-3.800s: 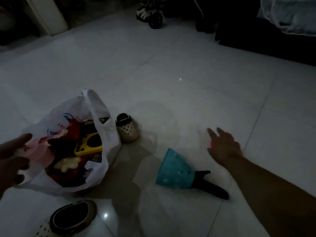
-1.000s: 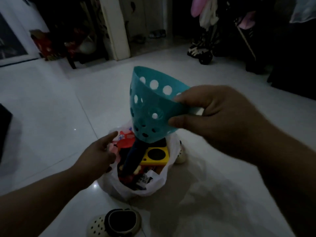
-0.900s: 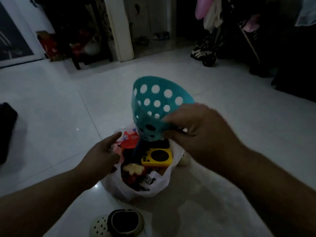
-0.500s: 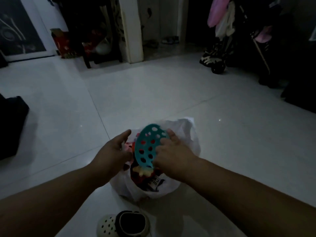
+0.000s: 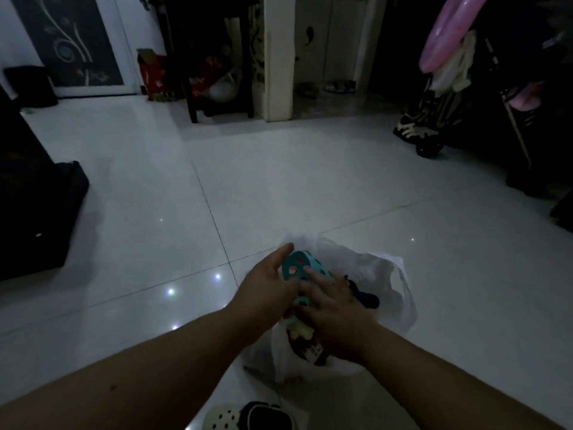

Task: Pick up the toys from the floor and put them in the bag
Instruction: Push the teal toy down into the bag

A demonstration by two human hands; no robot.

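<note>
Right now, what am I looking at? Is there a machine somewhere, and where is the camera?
There is no machine here. These are a person's two bare hands, filmed by one camera worn on their head and looking down. The left hand and right hand both lie on a teal toy with round holes. The toy sits in the mouth of a white plastic bag standing on the tiled floor. What looks like the toy's dark handle pokes out to the right. A clog lies nearby.
</note>
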